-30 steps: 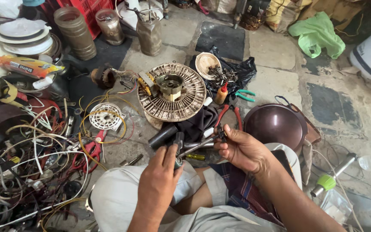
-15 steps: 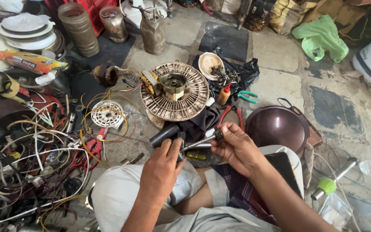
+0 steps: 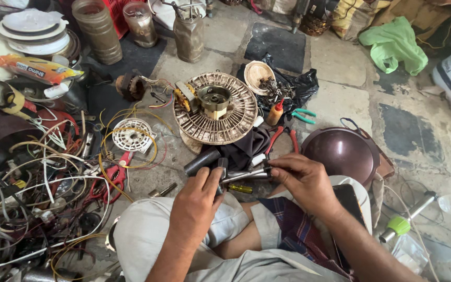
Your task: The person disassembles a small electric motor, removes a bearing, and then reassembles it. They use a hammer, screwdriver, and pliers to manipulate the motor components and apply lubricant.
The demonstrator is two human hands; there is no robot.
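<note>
My left hand (image 3: 197, 203) grips the near end of a metal shaft (image 3: 242, 174) held crosswise above my lap. My right hand (image 3: 304, 180) pinches the shaft's other end between thumb and fingers. A dark cylindrical handle (image 3: 202, 160) lies on the floor just beyond my left hand. Behind both hands sits a round finned fan motor plate (image 3: 216, 107) with a brass hub in its middle. A dark cloth (image 3: 246, 147) lies between the plate and my hands.
A tangle of wires (image 3: 37, 193) fills the left. Red pliers (image 3: 280, 137), green pliers (image 3: 303, 115), an orange bottle (image 3: 274, 112), a black bag of parts (image 3: 283, 86), a maroon dome cover (image 3: 343, 151) and a green-handled tool (image 3: 405, 222) lie around.
My right hand has shifted slightly along the shaft and both hands sit a little lower in view. The things on the floor have stayed put.
</note>
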